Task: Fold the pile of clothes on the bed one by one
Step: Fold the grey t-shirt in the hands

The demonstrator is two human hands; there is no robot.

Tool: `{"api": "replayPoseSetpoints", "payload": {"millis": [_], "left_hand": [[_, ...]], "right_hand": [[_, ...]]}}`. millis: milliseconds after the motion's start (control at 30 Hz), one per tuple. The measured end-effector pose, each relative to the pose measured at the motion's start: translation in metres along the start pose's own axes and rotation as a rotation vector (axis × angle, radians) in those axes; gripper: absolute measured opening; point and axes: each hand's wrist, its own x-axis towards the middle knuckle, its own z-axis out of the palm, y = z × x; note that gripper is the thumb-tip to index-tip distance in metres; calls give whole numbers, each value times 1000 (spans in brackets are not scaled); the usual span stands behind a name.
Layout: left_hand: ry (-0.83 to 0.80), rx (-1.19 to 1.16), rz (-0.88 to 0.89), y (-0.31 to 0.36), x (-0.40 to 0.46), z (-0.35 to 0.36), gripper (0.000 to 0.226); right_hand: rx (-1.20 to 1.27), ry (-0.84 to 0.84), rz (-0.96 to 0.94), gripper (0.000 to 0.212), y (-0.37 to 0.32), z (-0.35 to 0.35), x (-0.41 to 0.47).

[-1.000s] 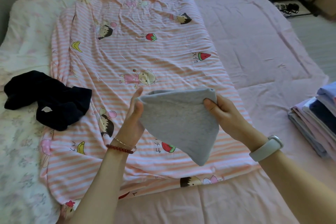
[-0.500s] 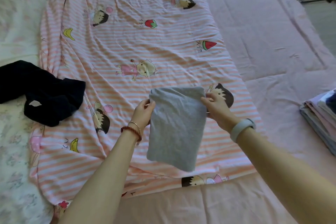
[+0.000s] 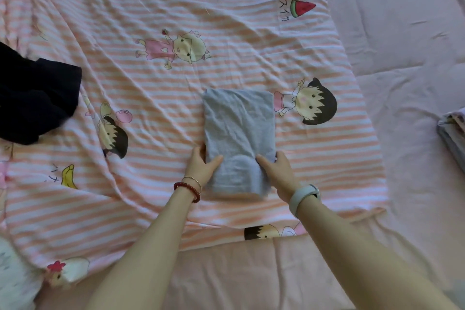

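Lying flat on the striped cartoon sheet, the folded grey garment is gripped at its near edges by left hand and right hand; Japanese characters beside the watermelon print are blurred; dark garment lies well left.

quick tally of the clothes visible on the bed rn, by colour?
Grey: 1, the folded garment lying on the striped sheet, left hand and right hand gripping its near sides
Dark navy: 1, the unfolded garment at the left edge
Mixed pale colours: 1 folded stack at the right edge, pieces uncountable
Total: 2 single garments plus 1 stack
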Motion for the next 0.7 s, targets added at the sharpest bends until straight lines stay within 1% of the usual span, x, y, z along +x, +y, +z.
{"api": "replayPoseSetpoints", "payload": {"millis": [67, 133, 200, 233, 267, 300, 367, 400, 433, 500, 533, 600, 633, 700], "left_hand": [[-34, 19, 4, 2, -7, 1, 32], [-67, 34, 22, 1, -12, -7, 21], [-34, 122, 62, -3, -12, -21, 17], [7, 184, 74, -7, -9, -29, 19], [56, 225, 70, -10, -7, -37, 24], [104, 234, 49, -13, -5, -43, 28], [193, 177, -26, -15, -10, -48, 38], [253, 123, -75, -19, -16, -48, 45], [339, 48, -127, -24, -23, -46, 51], [503, -125, -236, -43, -39, -38, 56], [533, -199, -290, -52, -49, -31, 54], [483, -278, -353, -61, -64, -13, 43], [443, -294, -359, -62, -67, -6, 38], [399, -345, -347, -59, -68, 4, 38]], "right_hand": [[49, 53, -33, 22, 11, 4, -17], [13, 12, -45, 21, 28, 4, -36], [-215, -109, -27, 21, 46, 2, -52], [-342, -117, -30, 22, 52, -1, -53], [-432, -54, -61, 25, 51, -7, -49], [-470, 48, -117, 28, 46, -12, -40], [-486, 249, -311, 30, 20, -22, -19], [-530, 299, -409, 32, 5, -24, -6], [-608, 300, -481, 35, -10, -25, 9], [-781, 214, -513, 46, -35, -23, 37], [-879, 158, -493, 51, -44, -22, 51], [-1038, 51, -469, 52, -59, -17, 72], [-1048, 2, -465, 49, -63, -12, 77], [-994, -77, -450, 42, -68, -2, 79]]}}
